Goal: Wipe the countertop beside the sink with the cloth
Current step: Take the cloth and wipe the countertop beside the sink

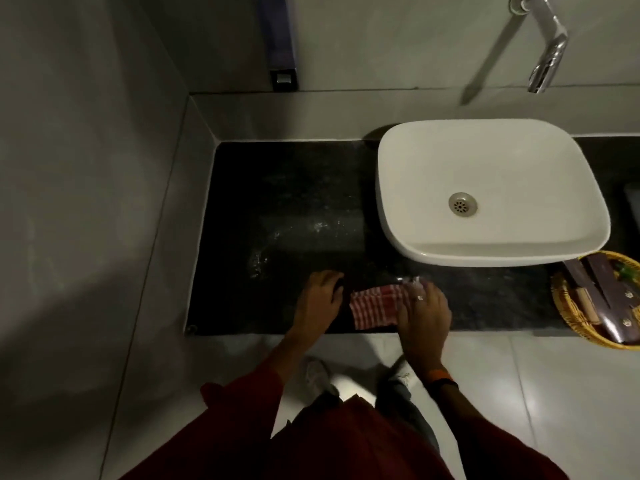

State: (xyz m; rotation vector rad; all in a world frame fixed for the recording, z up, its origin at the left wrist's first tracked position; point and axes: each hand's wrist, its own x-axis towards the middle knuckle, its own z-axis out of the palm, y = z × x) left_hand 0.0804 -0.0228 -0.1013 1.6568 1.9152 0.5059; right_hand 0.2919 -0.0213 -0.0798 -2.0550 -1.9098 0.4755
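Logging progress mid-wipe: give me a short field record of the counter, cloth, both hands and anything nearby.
counter: dark stone, left of sink, whitish smears in the middle
cloth: red and white checked, flat at counter's front edge
right hand: pressing on cloth's right end
left hand: on counter just left of cloth, fingers curled
sink: white basin, empty, drain visible
tap: chrome, on the wall above sink
basket: wicker, right of cloth, holds dark packets

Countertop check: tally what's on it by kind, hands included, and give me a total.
Red-checked cloth: 1
White basin: 1
Wicker basket: 1
Hands, left hand and right hand: 2
Total: 5
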